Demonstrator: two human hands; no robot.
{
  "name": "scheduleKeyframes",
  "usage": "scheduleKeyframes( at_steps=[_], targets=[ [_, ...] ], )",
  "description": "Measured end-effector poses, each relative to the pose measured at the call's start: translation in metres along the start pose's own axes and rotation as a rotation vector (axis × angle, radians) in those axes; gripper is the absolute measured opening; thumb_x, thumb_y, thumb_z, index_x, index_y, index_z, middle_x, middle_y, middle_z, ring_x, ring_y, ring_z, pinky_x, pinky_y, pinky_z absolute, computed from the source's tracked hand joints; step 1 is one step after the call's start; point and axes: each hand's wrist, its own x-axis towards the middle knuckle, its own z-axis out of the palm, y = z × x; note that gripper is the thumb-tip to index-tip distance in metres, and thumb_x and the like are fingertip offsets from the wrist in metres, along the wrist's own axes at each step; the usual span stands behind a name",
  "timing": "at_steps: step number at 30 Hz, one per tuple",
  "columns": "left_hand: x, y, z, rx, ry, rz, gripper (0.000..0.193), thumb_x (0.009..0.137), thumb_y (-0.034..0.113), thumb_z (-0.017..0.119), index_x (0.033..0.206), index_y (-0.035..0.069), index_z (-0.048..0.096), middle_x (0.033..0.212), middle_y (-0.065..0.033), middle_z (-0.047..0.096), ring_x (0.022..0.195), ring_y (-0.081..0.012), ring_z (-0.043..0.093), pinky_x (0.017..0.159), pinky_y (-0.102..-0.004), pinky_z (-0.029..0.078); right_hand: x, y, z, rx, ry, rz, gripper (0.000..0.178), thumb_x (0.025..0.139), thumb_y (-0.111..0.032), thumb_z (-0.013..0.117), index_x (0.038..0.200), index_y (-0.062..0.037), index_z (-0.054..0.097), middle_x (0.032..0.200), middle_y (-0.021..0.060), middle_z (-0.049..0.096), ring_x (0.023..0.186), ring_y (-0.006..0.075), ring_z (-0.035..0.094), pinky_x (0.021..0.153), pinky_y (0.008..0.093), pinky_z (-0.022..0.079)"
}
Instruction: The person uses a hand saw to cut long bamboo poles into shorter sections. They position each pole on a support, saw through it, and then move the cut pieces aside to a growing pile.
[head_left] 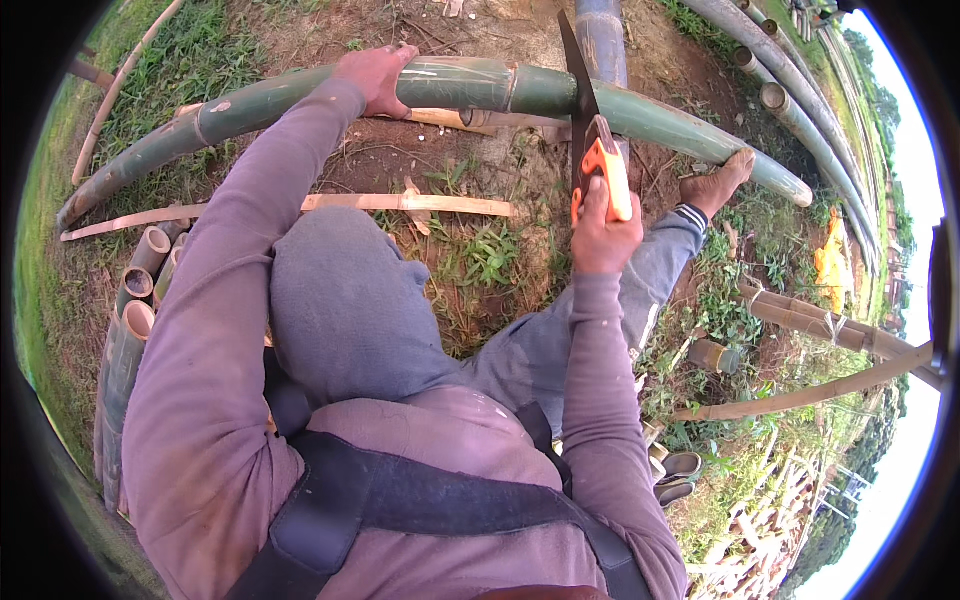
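Nearest: blk strap (450, 508) across purple shirt (430, 430). R hand (607, 235) closed round handle of orange-handled saw (604, 165), blade across green bamboo pole (450, 85) R of its middle joint. Pole lies crosswise ahead of the person. L hand (375, 80) clasps it L of the saw, fingers over top, thumb apart. Bare foot (718, 185) touches pole nr its R end. Beyond: grey pole (602, 40) running away; more poles (785, 105) far R.
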Motion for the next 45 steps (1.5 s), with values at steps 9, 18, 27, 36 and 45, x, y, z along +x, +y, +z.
scheduleKeyframes(
  at_steps=[9, 18, 27, 36, 45],
  targets=[
    [0.007, 0.006, 0.005, 0.033, 0.011, 0.009, 0.103, 0.071, 0.049, 0.093, 0.157, 0.016, 0.046, 0.137, -0.0181, 0.068, 0.120, -0.0387, 0.070, 0.101, -0.0502, 0.058, -0.055, 0.037, -0.053, -0.238, 0.047, -0.182, 0.020, 0.105, -0.012, 0.073, 0.104, 0.0046, 0.063, 0.084, 0.0078, 0.071, 0.072, 0.0115, 0.067, 0.066, 0.0287, 0.058],
    [-0.001, -0.003, -0.001, 0.002, -0.010, -0.038, 0.102, 0.071, 0.048, 0.092, 0.157, 0.019, 0.047, 0.137, -0.0162, 0.068, 0.121, -0.0384, 0.070, 0.103, -0.0521, 0.058, -0.085, -0.013, -0.059, -0.116, -0.011, -0.043, 0.018, 0.106, -0.006, 0.069, 0.114, 0.0076, 0.061, 0.094, 0.0117, 0.072, 0.080, 0.0114, 0.070, 0.069, 0.0269, 0.062],
    [0.009, 0.016, -0.013, 0.007, -0.046, -0.008, 0.101, 0.072, 0.048, 0.093, 0.157, 0.019, 0.047, 0.142, -0.0178, 0.067, 0.124, -0.0393, 0.069, 0.105, -0.0507, 0.057, 0.056, -0.006, 0.015, -0.228, 0.011, -0.144, 0.021, 0.105, -0.019, 0.076, 0.101, -0.0007, 0.066, 0.071, -0.0016, 0.063, 0.059, 0.0046, 0.056, 0.052, 0.0239, 0.047],
    [-0.002, 0.001, 0.000, 0.007, -0.051, -0.036, 0.103, 0.070, 0.047, 0.093, 0.158, 0.018, 0.047, 0.142, -0.0164, 0.067, 0.123, -0.0378, 0.070, 0.105, -0.0512, 0.057, -0.134, -0.030, -0.088, -0.222, -0.014, -0.078, 0.014, 0.106, -0.008, 0.068, 0.112, 0.0026, 0.061, 0.077, 0.0049, 0.067, 0.056, 0.0061, 0.058, 0.054, 0.0218, 0.048],
    [0.003, 0.004, 0.001, -0.014, 0.007, 0.004, 0.101, 0.071, 0.046, 0.091, 0.157, 0.015, 0.048, 0.139, -0.0170, 0.067, 0.123, -0.0374, 0.069, 0.105, -0.0511, 0.057, 0.055, -0.005, 0.023, -0.206, -0.001, -0.111, 0.023, 0.105, -0.017, 0.076, 0.107, 0.0043, 0.067, 0.081, 0.0036, 0.070, 0.068, 0.0086, 0.062, 0.059, 0.0275, 0.051]
  ],
)
